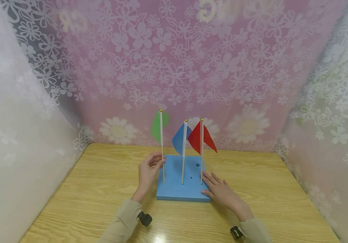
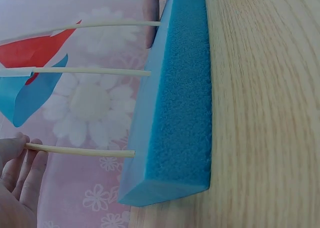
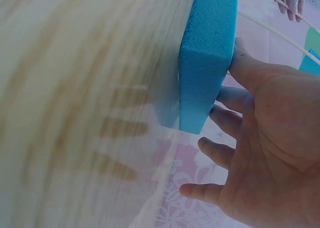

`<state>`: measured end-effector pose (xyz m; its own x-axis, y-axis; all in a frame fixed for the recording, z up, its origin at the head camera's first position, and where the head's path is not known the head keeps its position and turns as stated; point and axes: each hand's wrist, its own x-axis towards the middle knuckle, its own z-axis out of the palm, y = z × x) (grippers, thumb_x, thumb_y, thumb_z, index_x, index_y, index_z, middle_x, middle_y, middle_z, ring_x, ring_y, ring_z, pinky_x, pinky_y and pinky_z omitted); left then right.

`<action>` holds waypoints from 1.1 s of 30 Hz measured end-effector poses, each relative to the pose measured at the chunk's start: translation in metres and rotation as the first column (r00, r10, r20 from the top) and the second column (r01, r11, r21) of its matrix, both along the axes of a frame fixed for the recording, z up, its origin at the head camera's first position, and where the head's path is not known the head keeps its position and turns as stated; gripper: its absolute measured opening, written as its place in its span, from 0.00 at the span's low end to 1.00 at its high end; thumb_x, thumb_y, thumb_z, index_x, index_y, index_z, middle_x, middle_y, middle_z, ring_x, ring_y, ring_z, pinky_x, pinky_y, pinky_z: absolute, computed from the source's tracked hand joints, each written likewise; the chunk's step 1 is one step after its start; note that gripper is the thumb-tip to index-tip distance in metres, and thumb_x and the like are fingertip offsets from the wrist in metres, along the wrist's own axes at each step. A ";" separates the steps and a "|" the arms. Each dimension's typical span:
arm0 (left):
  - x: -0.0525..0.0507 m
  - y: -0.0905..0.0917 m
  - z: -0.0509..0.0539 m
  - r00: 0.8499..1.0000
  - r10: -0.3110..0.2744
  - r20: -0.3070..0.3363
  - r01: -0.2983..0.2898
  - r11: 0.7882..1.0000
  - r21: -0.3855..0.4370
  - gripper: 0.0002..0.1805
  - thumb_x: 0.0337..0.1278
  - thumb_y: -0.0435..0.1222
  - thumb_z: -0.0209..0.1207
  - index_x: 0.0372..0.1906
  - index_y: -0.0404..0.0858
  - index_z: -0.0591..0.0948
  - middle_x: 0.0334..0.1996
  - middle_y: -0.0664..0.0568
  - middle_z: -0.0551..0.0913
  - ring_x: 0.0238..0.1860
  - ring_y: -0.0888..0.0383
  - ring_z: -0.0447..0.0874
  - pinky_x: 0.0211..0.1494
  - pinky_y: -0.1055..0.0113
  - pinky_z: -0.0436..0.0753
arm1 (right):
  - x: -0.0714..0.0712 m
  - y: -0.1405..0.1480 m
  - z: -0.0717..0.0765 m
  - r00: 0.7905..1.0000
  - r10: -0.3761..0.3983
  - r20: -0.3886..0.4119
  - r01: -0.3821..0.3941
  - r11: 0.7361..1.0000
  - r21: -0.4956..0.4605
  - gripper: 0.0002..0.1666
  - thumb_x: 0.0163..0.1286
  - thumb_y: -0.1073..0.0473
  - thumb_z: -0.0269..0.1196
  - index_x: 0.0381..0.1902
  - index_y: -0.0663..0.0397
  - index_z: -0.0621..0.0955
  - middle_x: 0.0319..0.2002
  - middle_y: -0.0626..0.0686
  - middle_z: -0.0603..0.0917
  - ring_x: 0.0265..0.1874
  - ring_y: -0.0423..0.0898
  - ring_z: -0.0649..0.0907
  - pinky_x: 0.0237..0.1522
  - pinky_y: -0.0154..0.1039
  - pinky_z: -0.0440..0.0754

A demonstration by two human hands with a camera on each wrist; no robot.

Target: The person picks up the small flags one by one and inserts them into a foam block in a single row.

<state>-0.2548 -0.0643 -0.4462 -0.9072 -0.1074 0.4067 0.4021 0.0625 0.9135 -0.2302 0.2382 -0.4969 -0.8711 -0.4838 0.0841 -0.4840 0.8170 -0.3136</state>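
Observation:
A blue foam block [image 1: 174, 193] lies flat on the table with three small flags standing in it. On the left is the green flag [image 1: 156, 127], its thin wooden stick [image 2: 82, 150] pinched between thumb and fingers of my left hand [image 1: 149, 170]. The stick's lower end sits in the block. The blue flag [image 1: 178, 140] stands in the middle and the red flag [image 1: 195, 137] on the right, partly overlapping it. My right hand [image 1: 221, 192] rests against the block's right edge, fingers spread and fairly straight, near the foot of the red flag's stick.
Two bare holes show in the block's top, a larger hole [image 1: 198, 164] towards the back and a small hole [image 1: 191, 177] nearer the middle. The wooden table [image 1: 101, 189] runs back to a pink flowered curtain [image 1: 174, 67]. Pale curtains flank both sides.

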 end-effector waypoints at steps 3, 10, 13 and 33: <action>0.000 0.000 -0.001 1.000 0.003 -0.025 -0.003 1.000 -0.013 0.13 0.59 0.23 0.67 0.48 0.26 0.83 0.43 0.31 0.87 0.41 0.33 0.88 0.43 0.52 0.88 | 0.000 0.000 0.000 1.000 0.003 -0.004 -0.003 1.000 0.003 0.40 0.77 0.41 0.56 0.77 0.58 0.64 0.77 0.61 0.62 0.74 0.71 0.61 0.61 0.82 0.59; 0.003 -0.001 -0.001 0.998 0.010 -0.055 -0.011 1.000 -0.024 0.12 0.59 0.23 0.66 0.48 0.27 0.84 0.42 0.31 0.87 0.40 0.33 0.88 0.43 0.53 0.89 | 0.003 -0.003 0.007 0.998 -0.023 0.062 0.022 1.000 0.019 0.40 0.78 0.44 0.57 0.78 0.58 0.63 0.79 0.60 0.59 0.76 0.68 0.57 0.65 0.80 0.57; -0.001 0.000 -0.007 0.998 0.020 -0.053 -0.022 1.000 -0.021 0.13 0.59 0.22 0.66 0.49 0.27 0.84 0.42 0.31 0.87 0.40 0.33 0.87 0.43 0.52 0.88 | 0.003 -0.003 0.008 0.998 -0.025 0.063 0.024 0.999 0.027 0.39 0.78 0.44 0.57 0.78 0.57 0.63 0.79 0.59 0.59 0.76 0.67 0.57 0.65 0.80 0.57; -0.015 -0.002 -0.035 0.998 0.013 -0.068 -0.012 1.000 0.004 0.11 0.58 0.25 0.68 0.46 0.35 0.86 0.40 0.43 0.90 0.38 0.45 0.90 0.40 0.64 0.89 | 0.002 -0.002 0.007 0.996 -0.034 0.078 0.032 0.999 0.026 0.40 0.78 0.44 0.57 0.78 0.57 0.62 0.79 0.58 0.58 0.77 0.66 0.56 0.65 0.80 0.56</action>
